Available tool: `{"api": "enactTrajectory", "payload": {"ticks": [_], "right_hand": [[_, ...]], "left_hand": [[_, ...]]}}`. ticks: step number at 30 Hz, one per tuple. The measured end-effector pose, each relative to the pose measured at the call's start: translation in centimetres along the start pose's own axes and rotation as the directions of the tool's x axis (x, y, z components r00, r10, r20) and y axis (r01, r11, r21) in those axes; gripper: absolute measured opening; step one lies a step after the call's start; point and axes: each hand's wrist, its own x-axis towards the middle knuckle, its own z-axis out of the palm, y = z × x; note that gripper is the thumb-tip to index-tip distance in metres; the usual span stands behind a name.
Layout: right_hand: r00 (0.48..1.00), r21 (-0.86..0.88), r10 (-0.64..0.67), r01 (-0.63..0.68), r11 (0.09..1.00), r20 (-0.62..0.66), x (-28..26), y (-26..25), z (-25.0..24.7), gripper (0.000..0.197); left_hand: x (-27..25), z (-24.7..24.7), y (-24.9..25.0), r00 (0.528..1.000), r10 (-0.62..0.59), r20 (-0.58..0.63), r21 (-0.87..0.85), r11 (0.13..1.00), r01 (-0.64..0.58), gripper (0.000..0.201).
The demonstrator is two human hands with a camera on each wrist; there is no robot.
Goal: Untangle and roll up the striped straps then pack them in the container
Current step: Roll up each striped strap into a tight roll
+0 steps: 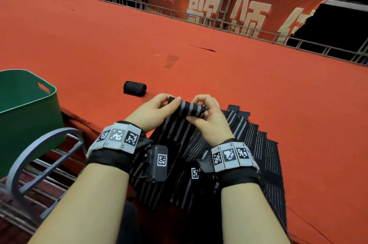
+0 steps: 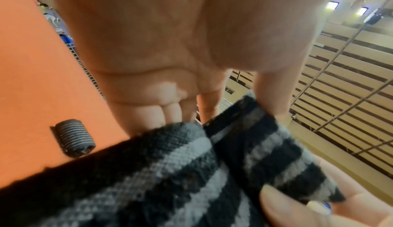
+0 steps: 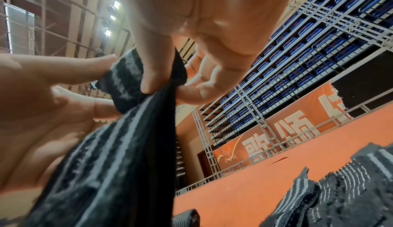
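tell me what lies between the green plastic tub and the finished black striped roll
Only bare red carpet between the green tub and the rolled strap, seen in the head view.

In front of you stretches a red carpeted floor (image 1: 199, 60). One rolled striped strap (image 1: 135, 88) lies on it by itself, a heap of loose striped straps (image 1: 258, 154) spreads just beside your wrists, and the green container (image 1: 27, 108) stands at its left edge.

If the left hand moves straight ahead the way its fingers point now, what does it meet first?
Probably the right hand, fingers facing it across the black-and-grey striped strap both pinch. The finished black striped roll lies aside, out of that line.
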Motion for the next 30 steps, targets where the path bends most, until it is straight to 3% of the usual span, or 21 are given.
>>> {"api": "enactTrajectory", "payload": {"ticks": [4, 7, 10, 15, 18, 21, 23, 26, 30], "right_hand": [[1.000, -0.009, -0.027, 0.027, 1.000, -0.005, -0.1, -0.1, 0.2, 0.041], [0.999, 0.025, -0.031, 0.031, 0.999, -0.015, -0.1, -0.3, 0.0, 0.035], [0.997, 0.083, 0.065, -0.067, 0.994, 0.037, 0.0, 0.0, -0.3, 0.034], [0.946, 0.366, 0.300, -0.323, 0.873, 0.120, 0.5, 0.2, 0.0, 0.019], [0.943, 0.388, 0.285, -0.330, 0.861, 0.170, 0.7, -0.4, 0.1, 0.038], [0.951, 0.315, 0.260, -0.302, 0.900, 0.168, 1.2, -1.6, 0.8, 0.057], [0.963, 0.142, 0.208, -0.233, 0.962, 0.169, 1.3, -2.3, 1.3, 0.073], [0.990, 0.073, 0.065, -0.074, 0.995, 0.122, 1.6, -2.5, 1.6, 0.034], [0.998, 0.168, -0.051, 0.045, 0.985, 0.032, 1.4, -2.8, 1.9, 0.038]], "left_hand": [[0.0, -0.1, 0.0, 1.000, 0.012, -0.004, 0.010, 1.000, -0.012, 0.049], [-0.2, -0.1, 0.2, 0.999, 0.047, 0.000, -0.039, 0.998, -0.047, 0.029], [-0.3, -0.3, 0.2, 0.997, 0.077, -0.011, -0.069, 0.995, -0.077, 0.015], [-0.5, -0.7, 0.8, 0.979, 0.181, -0.089, -0.095, 0.977, -0.189, 0.025], [-0.7, -1.1, 1.4, 0.965, 0.229, -0.131, -0.127, 0.961, -0.245, 0.030], [-0.8, -1.8, 1.9, 0.955, 0.267, -0.132, -0.125, 0.951, -0.284, 0.038], [-0.9, -2.4, 2.0, 0.955, 0.273, -0.112, -0.107, 0.953, -0.285, 0.044], [-1.3, -3.1, 2.1, 0.961, 0.264, -0.085, -0.087, 0.959, -0.271, 0.051], [-1.7, -3.4, 1.9, 0.972, 0.206, -0.110, -0.037, 0.977, -0.211, 0.050]]}}
